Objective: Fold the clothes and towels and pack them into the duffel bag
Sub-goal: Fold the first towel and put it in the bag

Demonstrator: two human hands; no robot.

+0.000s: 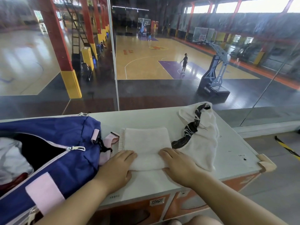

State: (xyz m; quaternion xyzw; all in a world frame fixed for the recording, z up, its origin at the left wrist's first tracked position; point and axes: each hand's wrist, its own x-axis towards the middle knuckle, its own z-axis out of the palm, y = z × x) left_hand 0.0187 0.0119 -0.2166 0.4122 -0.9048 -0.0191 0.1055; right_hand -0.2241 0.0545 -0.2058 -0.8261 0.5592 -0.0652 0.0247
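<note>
Left hand: the left hand [119, 166] lies palm down on the near left corner of the white towel [146, 146], fingers stretched out and close together on top, thumb at the near edge; it presses rather than grips, as far as I can tell.
Right hand: the right hand [176, 163] lies flat on the near right corner of the same towel, fingers spread a little and pointing inward, thumb by the near fold; it holds nothing closed in its grasp.
Towel in hand: folded into a thick neat rectangle in the middle of the white table [235, 153], between the two hands; it looks close to its final fold and ready to lift.
Bag: the blue duffel bag [65, 143] sits on the left of the table, just beside the towel, its zipper open; something white [11, 158] and a bit of red lie inside, so some packing seems done already.
Bag strap: a pink strap [112, 138] lies between the bag and the towel, touching the towel's left edge.
Still to fold: a white garment with a dark patterned trim [201, 137] lies crumpled on the far right of the table, touching the towel's right side.
Progress: roughly midway to late, by my reading; this towel must go in, then the crumpled garment needs folding and packing.
Beyond: a glass wall [113, 62] looks onto a basketball court.
</note>
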